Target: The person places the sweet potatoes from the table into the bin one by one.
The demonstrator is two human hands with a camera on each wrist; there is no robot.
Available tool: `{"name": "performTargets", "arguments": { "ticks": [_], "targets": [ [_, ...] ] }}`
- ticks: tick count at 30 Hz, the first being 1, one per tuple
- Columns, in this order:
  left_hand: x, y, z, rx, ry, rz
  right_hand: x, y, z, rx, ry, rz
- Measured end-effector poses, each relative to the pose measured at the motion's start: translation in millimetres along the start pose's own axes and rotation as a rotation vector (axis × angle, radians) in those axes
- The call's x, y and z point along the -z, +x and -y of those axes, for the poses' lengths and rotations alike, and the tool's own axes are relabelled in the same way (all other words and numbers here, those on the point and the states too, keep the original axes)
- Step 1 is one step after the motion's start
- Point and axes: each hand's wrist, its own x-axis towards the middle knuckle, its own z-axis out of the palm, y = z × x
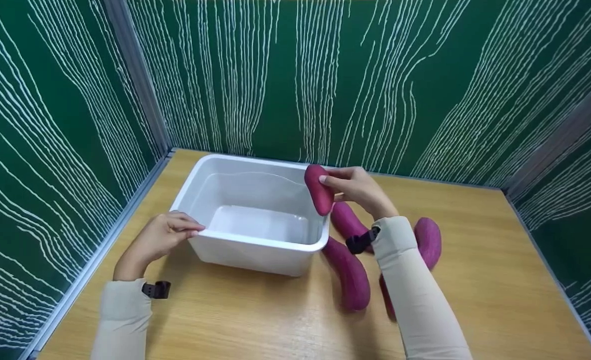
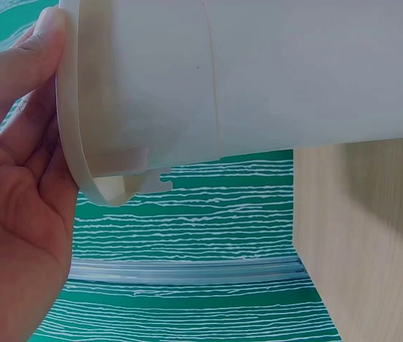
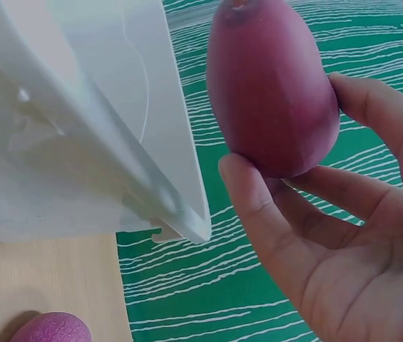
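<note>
A white plastic bin [image 1: 255, 240] stands on the wooden table, with its bare inner floor showing. My left hand [image 1: 156, 243] pinches the rim at the near left corner; the left wrist view shows the thumb and fingers at the rim [image 2: 69, 107]. Over the bin's right rim, my right hand [image 1: 358, 189] holds a dark red, oblong vegetable [image 1: 319, 190] between thumb and fingers. In the right wrist view this vegetable [image 3: 272, 92] is smooth and rounded, with a small brown stub at its upper end.
Right of the bin lie several purple-red, elongated vegetables: a curved one [image 1: 351, 280] in front, another [image 1: 346, 218] by the bin's wall, and one [image 1: 428, 241] partly behind the right sleeve. Green panels [image 1: 285, 75] with white wavy lines enclose the table's back and sides.
</note>
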Motion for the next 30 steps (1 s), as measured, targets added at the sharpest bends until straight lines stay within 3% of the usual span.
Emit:
{"name": "performTargets", "arguments": {
  "ticks": [30],
  "targets": [
    [0.8,-0.9,-1.8,0.024,-0.02,0.004,-15.2,11,5,-0.038,0.007,-0.003]
  ]
}}
